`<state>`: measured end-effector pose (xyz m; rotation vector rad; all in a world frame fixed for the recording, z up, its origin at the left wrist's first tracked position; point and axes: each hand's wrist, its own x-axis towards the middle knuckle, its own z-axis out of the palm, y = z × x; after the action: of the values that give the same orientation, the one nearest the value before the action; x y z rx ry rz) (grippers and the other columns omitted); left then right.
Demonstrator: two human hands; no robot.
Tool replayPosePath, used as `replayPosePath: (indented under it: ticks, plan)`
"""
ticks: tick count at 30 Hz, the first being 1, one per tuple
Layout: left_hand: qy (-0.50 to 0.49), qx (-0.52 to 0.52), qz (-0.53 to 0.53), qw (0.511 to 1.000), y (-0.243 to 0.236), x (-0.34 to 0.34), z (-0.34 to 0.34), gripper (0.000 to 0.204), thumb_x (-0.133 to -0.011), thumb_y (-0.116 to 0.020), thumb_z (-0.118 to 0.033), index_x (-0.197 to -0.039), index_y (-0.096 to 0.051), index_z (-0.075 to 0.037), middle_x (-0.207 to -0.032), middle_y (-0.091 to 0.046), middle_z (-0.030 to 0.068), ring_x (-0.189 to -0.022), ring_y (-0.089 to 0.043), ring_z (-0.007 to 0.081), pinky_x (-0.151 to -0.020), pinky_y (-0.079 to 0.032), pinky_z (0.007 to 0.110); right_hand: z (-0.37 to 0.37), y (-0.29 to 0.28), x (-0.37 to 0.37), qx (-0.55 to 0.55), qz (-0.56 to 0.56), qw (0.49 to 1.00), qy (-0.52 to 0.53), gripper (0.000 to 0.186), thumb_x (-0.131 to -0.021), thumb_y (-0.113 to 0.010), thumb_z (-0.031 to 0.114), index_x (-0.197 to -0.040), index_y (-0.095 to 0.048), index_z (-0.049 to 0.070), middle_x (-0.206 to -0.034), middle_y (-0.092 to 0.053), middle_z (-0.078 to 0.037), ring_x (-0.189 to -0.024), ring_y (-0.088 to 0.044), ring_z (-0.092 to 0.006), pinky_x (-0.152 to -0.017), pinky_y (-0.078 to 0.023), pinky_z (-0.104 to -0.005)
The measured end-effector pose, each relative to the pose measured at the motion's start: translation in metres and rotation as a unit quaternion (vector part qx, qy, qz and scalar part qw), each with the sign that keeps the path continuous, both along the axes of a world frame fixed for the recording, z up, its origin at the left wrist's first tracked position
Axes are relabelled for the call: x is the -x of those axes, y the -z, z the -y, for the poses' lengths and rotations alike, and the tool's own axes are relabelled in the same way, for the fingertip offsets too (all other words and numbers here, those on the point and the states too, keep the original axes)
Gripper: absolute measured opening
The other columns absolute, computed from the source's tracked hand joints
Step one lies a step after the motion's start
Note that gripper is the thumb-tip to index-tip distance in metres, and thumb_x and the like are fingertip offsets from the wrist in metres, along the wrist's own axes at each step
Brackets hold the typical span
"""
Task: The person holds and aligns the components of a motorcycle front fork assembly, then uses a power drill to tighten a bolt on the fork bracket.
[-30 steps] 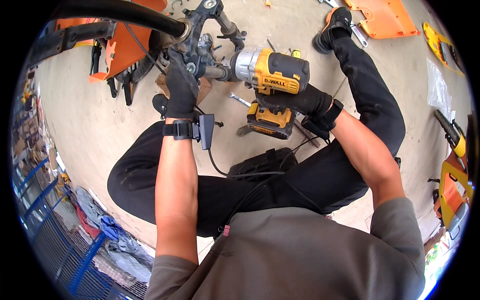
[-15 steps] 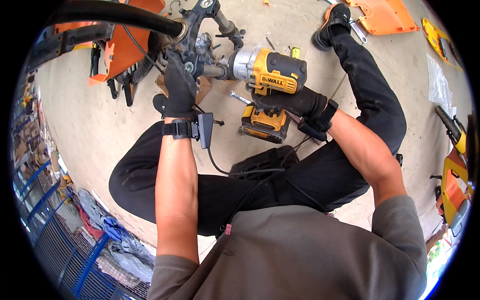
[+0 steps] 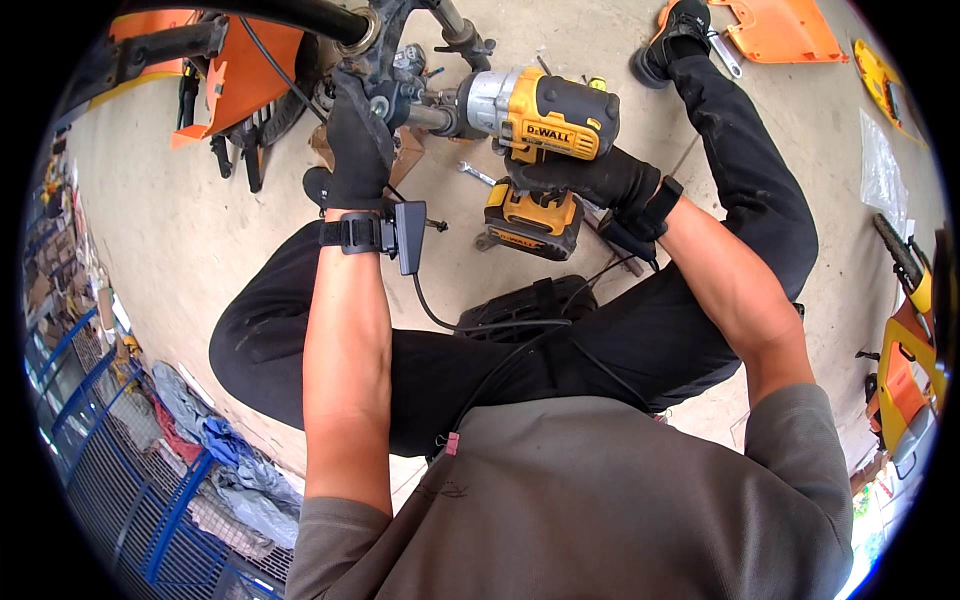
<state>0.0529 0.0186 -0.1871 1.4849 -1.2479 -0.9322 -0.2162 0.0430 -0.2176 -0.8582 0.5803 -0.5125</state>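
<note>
My right hand (image 3: 600, 180), in a black glove, is wrapped around the handle of a yellow and black cordless impact wrench (image 3: 572, 118). Its silver nose points left against a dark metal fork assembly (image 3: 398, 60); the exact contact at the tip is hidden. My left hand (image 3: 358, 150), also gloved, is closed on the near side of that assembly, beside a round bolt head. Its fingertips are partly out of sight. A thick black tube (image 3: 270, 14) runs from the assembly to the upper left. The wrench's battery (image 3: 535, 225) hangs over the floor between my legs.
An orange plastic panel (image 3: 255, 75) stands left of the fork, and another orange panel (image 3: 785, 30) lies at the far right. A combination wrench (image 3: 476, 173) rests on the floor near the battery. Blue metal racks (image 3: 120, 480) with cloths are at lower left; a clear plastic bag (image 3: 882, 165) lies right.
The whole view has shifted slightly, with the fork assembly a little higher in the picture. Both hands keep their grips, and the impact wrench stays against the fork.
</note>
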Motion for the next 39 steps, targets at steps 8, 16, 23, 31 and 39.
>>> replayPosePath:
  ticks: [8, 16, 23, 31, 39]
  plan:
    - [0.046, 0.084, 0.126, 0.987, 0.001, 0.001, 0.000, 0.037, -0.105, -0.032, -0.027, -0.112, -0.057, 0.000, -0.096, -0.066, 0.0077, -0.082, -0.061, 0.0154, -0.073, -0.051, 0.029, -0.001, 0.004, 0.001, -0.008, 0.015, 1.000, 0.005, 0.043, -0.083, -0.072, 0.008, -0.124, -0.056, 0.006, -0.110, -0.065, -0.009, -0.100, -0.064, -0.0177, -0.089, -0.054, -0.0315]
    - [0.025, 0.033, 0.046, 0.998, 0.007, -0.004, -0.001, 0.030, -0.103, -0.039, -0.021, -0.114, -0.056, 0.000, -0.098, -0.067, 0.0091, -0.082, -0.062, 0.0185, -0.073, -0.050, 0.030, 0.003, 0.013, 0.003, 0.015, -0.023, 1.000, -0.013, 0.039, -0.083, -0.074, 0.009, -0.118, -0.059, 0.006, -0.106, -0.066, -0.007, -0.096, -0.064, -0.0160, -0.086, -0.054, -0.0302]
    - [0.046, 0.093, 0.176, 0.979, -0.001, 0.000, -0.001, 0.032, -0.089, -0.062, -0.012, -0.117, -0.053, 0.002, -0.102, -0.066, 0.0162, -0.087, -0.064, 0.0316, -0.075, -0.050, 0.038, 0.005, 0.014, 0.001, 0.032, -0.016, 0.999, -0.010, 0.037, -0.083, -0.073, 0.009, -0.117, -0.060, 0.006, -0.107, -0.066, -0.007, -0.097, -0.064, -0.0150, -0.086, -0.054, -0.0296]
    - [0.047, 0.055, 0.067, 0.995, -0.006, 0.004, 0.001, 0.039, -0.097, -0.043, -0.032, -0.118, -0.052, -0.001, -0.104, -0.065, 0.0129, -0.090, -0.065, 0.0249, -0.078, -0.054, 0.034, 0.014, 0.019, 0.008, 0.154, -0.038, 0.987, -0.025, 0.037, -0.084, -0.074, 0.013, -0.117, -0.060, 0.007, -0.108, -0.065, -0.005, -0.097, -0.061, -0.0147, -0.088, -0.051, -0.0302]
    - [0.011, -0.026, -0.087, 0.996, -0.008, 0.003, 0.002, 0.037, -0.103, -0.032, -0.025, -0.115, -0.054, 0.002, -0.098, -0.067, 0.0095, -0.083, -0.064, 0.0187, -0.069, -0.050, 0.027, 0.014, 0.015, 0.004, 0.180, -0.024, 0.983, -0.006, 0.036, -0.082, -0.074, 0.011, -0.115, -0.060, 0.007, -0.107, -0.065, -0.005, -0.094, -0.061, -0.0140, -0.086, -0.051, -0.0297]
